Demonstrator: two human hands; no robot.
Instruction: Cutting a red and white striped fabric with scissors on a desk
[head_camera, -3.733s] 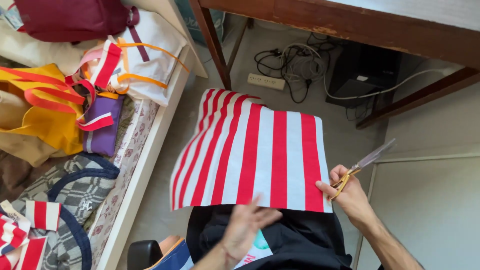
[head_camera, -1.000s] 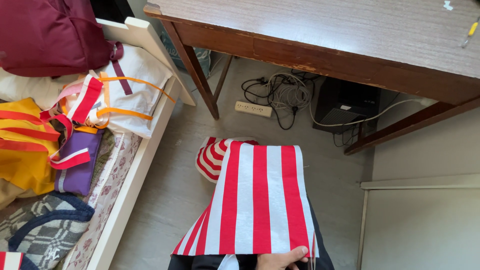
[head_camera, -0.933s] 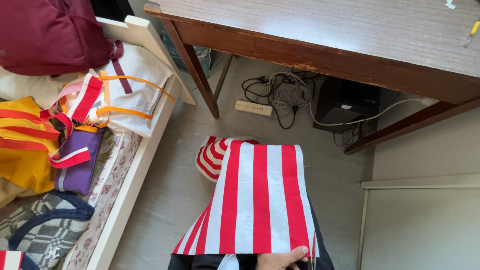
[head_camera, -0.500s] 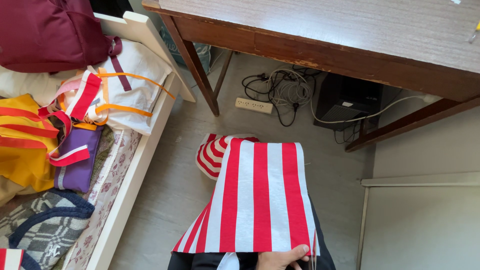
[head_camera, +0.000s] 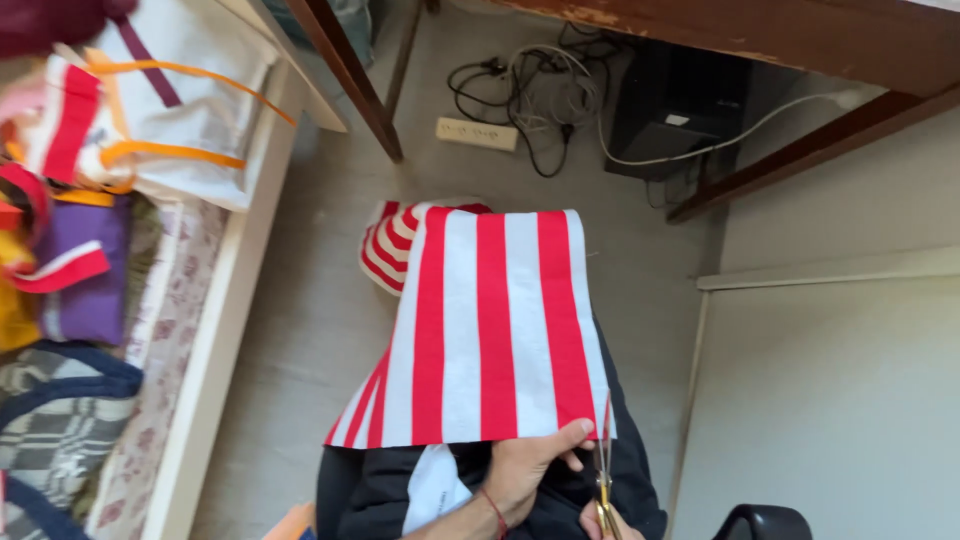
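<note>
While gripping: left hand (head_camera: 525, 472) pinches cloth (head_camera: 490, 330) edge.
Right hand (head_camera: 600, 522): clasps scissors (head_camera: 604, 470), just beside left.

Home sewing corner; wooden desk (head_camera: 700, 30), floor power strip (head_camera: 477, 134), heaped cloth bags (head_camera: 120, 130)

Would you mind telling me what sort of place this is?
Probably a home sewing corner: a wooden table over a power strip, finished cloth bags piled alongside, and striped fabric being cut with scissors.
</note>
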